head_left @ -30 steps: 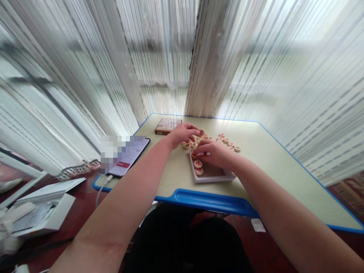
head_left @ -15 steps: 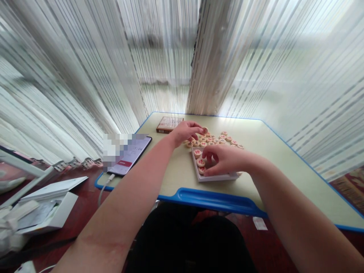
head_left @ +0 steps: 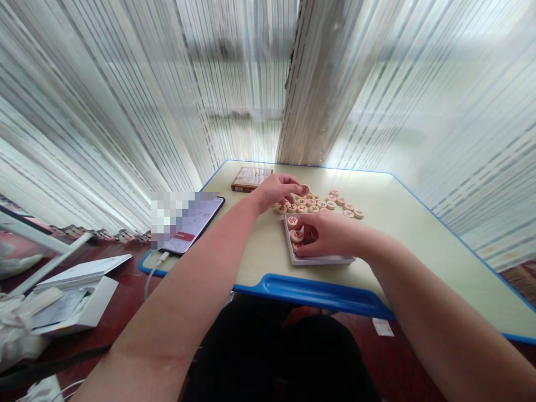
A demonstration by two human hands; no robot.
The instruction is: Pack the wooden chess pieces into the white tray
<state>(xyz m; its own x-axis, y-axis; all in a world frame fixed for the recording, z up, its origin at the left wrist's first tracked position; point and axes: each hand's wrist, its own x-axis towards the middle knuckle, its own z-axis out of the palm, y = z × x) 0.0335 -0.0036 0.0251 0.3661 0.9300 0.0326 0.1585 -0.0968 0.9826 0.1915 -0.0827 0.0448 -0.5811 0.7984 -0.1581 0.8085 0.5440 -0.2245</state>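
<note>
My left hand (head_left: 277, 188) reaches over the loose Chinese chess pieces (head_left: 312, 202), which lie in a cluster on the table. Between its thumb and fingertips is a round wooden Chinese chess piece (head_left: 305, 190), lifted above the others. My right hand (head_left: 324, 233) is inside a shallow white box (head_left: 322, 261), with thumb and fingers closing around a red-marked Chinese chess piece (head_left: 297, 235) by the box's left wall. A second red-marked piece (head_left: 292, 222) sits in the far left corner, and another shows partly under the thumb. My hand hides most of the box's inside.
A flat brown-edged box (head_left: 251, 178) lies at the table's far left. A phone (head_left: 192, 226) with a charging cable (head_left: 149, 282) leans near the left edge. The pale table (head_left: 419, 240) has a blue rim and a front tray (head_left: 318, 291). An open white box (head_left: 96, 307) is at lower left.
My right hand's fingers have drawn in closer around the piece at the white box's left side. My left hand still holds its piece, almost unmoved. The view has shifted slightly.
</note>
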